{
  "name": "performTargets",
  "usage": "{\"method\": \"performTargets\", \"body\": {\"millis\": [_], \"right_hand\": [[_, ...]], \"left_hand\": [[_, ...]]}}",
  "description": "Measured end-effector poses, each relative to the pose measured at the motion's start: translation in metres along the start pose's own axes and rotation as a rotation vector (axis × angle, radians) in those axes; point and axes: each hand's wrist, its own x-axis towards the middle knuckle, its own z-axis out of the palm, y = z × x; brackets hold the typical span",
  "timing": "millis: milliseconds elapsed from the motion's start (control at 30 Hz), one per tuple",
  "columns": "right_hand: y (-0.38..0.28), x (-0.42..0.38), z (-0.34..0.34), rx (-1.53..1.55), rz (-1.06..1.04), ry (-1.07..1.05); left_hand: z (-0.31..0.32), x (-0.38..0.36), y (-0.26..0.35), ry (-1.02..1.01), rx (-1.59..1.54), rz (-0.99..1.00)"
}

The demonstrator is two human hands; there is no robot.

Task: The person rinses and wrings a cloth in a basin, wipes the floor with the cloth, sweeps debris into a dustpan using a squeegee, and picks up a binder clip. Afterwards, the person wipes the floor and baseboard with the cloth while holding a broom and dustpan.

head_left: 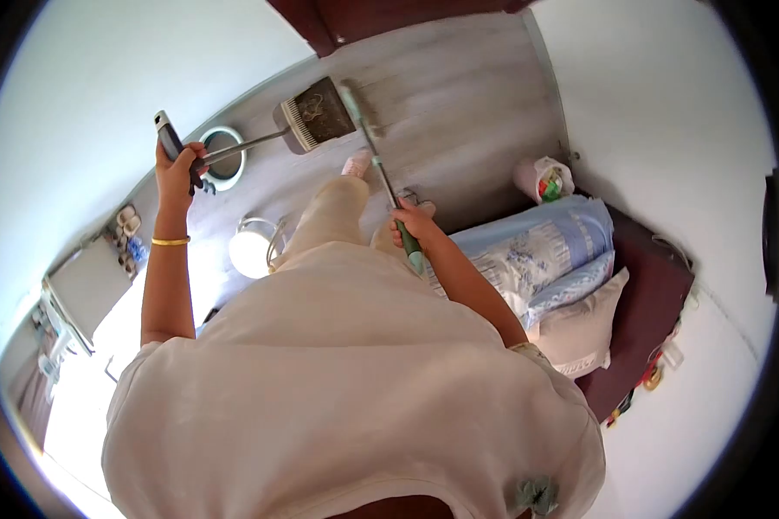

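My left hand [178,176] is wrapped round the dark grip of a long-handled dustpan, and a yellow bangle circles that wrist. The dustpan [325,121] rests on the floor ahead of me with a comb-toothed edge and some pale debris inside. In my right hand [414,225], closed round its green grip, is a broom [377,160] with a thin grey-green pole. The broom's head [361,108] is on the floor just right of the dustpan's mouth, its bristles partly blurred.
A white-rimmed bucket [222,183] stands by the left wall, partly behind the dustpan's handle. Nearer me is a round white object [253,251]. Right, a pink bin [528,179] holds colourful rubbish beside a dark red bed frame [640,285] with blue bedding [571,229] and a pillow [580,329].
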Motion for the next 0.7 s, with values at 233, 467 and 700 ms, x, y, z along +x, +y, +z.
{"method": "performTargets", "body": {"millis": [233,467,700], "right_hand": [[0.03,-0.069,-0.045,0.456,-0.028,-0.28],[0.107,-0.135,-0.086,0.662,-0.281,0.059],[0.131,-0.104,-0.143,1.051,-0.301,0.126]], "left_hand": [[0.005,-0.019,0.0,-0.022,-0.043,0.029],[0.007,-0.073,0.034,-0.113,-0.047,0.051],[0.01,-0.163,0.08,-0.183,-0.063,0.138]]}}
